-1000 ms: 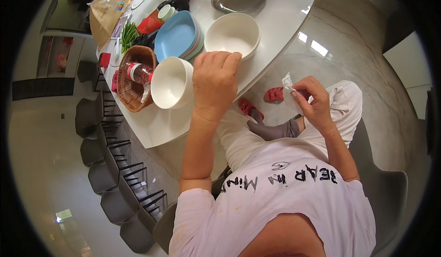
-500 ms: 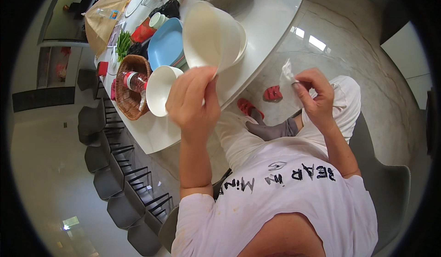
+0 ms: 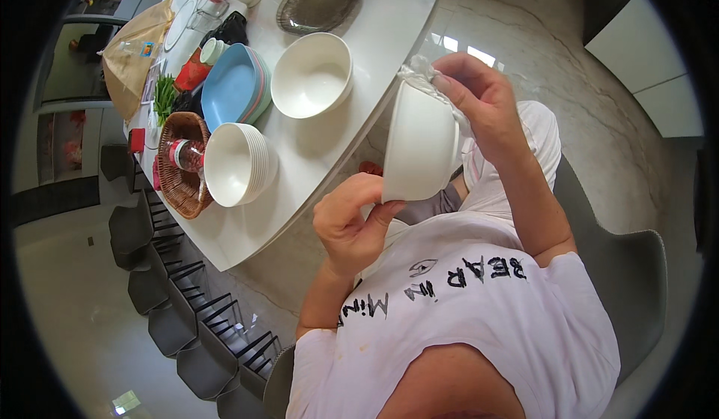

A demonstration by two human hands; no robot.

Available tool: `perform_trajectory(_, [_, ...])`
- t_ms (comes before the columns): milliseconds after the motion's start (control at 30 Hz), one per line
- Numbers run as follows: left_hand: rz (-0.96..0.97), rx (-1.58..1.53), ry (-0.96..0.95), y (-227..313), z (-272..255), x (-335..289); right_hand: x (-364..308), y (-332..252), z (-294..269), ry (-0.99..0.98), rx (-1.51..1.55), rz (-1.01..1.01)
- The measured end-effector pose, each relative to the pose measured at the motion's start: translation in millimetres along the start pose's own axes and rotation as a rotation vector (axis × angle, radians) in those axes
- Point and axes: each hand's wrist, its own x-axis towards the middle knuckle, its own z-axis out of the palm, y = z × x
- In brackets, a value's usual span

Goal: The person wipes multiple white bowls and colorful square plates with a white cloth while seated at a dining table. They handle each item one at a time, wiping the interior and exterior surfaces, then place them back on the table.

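A white bowl (image 3: 418, 146) is tilted on its side above my lap, past the table's edge. My left hand (image 3: 353, 220) pinches its lower rim between thumb and fingers. At the upper right of the bowl, my right hand (image 3: 479, 97) grips a crumpled white tissue (image 3: 423, 74) that lies against the rim. Part of the tissue hangs along the bowl's right side. Another white bowl (image 3: 311, 78) stands on the white table (image 3: 299, 157). Left of it, several nested white bowls (image 3: 238, 164) form a tilted stack.
Beside the stack is a wicker basket (image 3: 180, 194) with a red-labelled bottle (image 3: 186, 155) in it. Blue and other coloured basins (image 3: 228, 89), green vegetables (image 3: 163, 97) and a dark oval tray (image 3: 320, 0) are farther back. Grey chairs (image 3: 168, 329) line the left.
My left hand has brought a bowl from over the table to above my lap. My right hand has moved the tissue up against its rim. The camera view has shifted.
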Motion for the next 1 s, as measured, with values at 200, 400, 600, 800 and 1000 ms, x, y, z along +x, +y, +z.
perform_trajectory(200, [-0.259, -0.537, 0.331, -7, 14, -3, -49, 44, 25, 0.26, 0.037, -0.077])
perform_trajectory(400, [-0.346, -0.444, 0.215, -14, 9, -14, -39, 17, 19, 0.068, -0.497, -0.652])
perform_trajectory(600, [-0.231, -0.366, 0.202, -9, 2, -18, -31, 41, 5, 0.13, -0.611, -0.554])
perform_trajectory(800, [0.21, 0.168, 0.464, 5, -34, 6, -45, 92, -20, 0.032, -0.699, -0.241])
perform_trajectory(1000, [0.602, 1.138, 0.475, 30, -85, 43, -50, 107, -24, -0.052, -0.727, -0.17])
